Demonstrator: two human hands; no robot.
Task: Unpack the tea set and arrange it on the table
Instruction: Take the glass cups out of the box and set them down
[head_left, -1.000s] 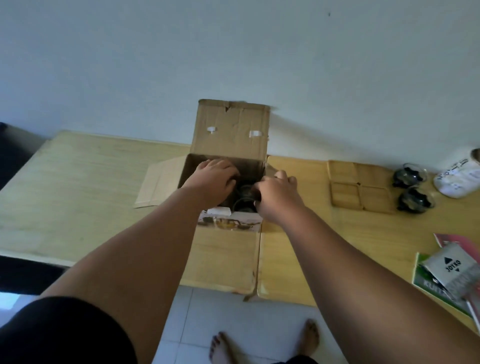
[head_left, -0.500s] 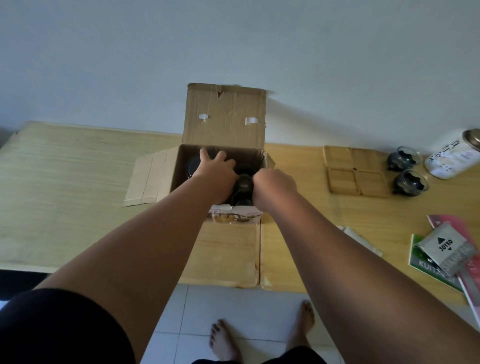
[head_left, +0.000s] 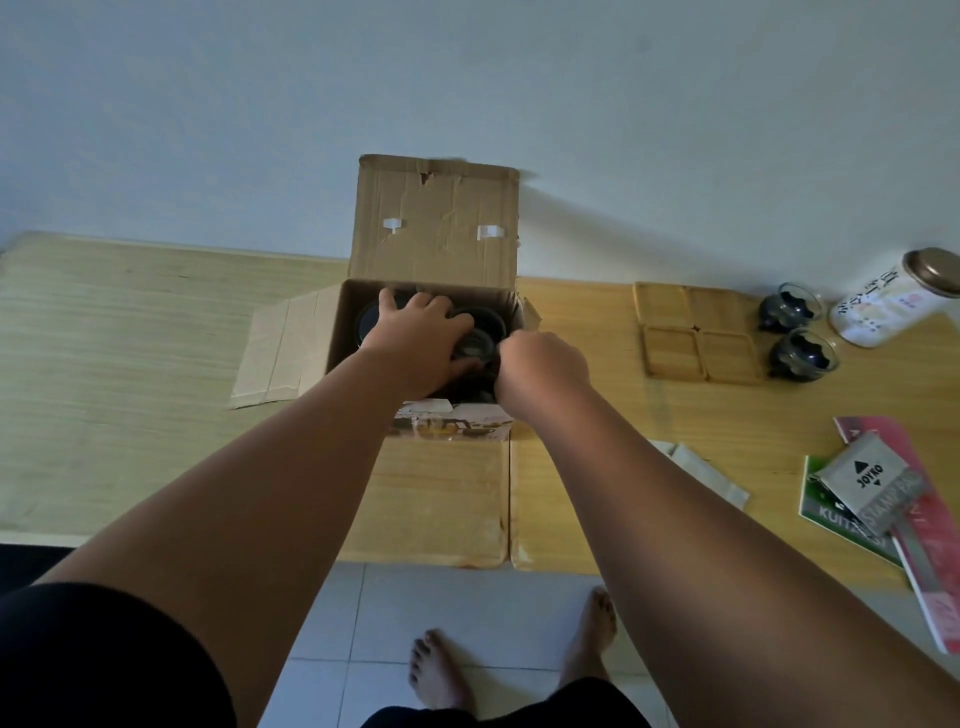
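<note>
Pale wood-grain table (head_left: 130, 364), white wall (head_left: 208, 104). The open corrugated cardboard box (head_left: 436, 218) holds dark round glass pieces (head_left: 480, 319). My left hand (head_left: 415, 338) lies spread over them; my right hand (head_left: 543, 364) is curled at one rim, grip hidden. Two glass cups (head_left: 802, 353) sit beside square wooden coasters (head_left: 691, 332).

The box (head_left: 435, 223) is rough brown cardboard. The table (head_left: 130, 332) is pale, matt wood. At 3 o'clock from the box lie 4 smooth wooden coasters (head_left: 670, 345) and 2 shiny glass cups (head_left: 802, 354). The jar (head_left: 883, 306) beside them has a shiny metal lid (head_left: 935, 265).
</note>
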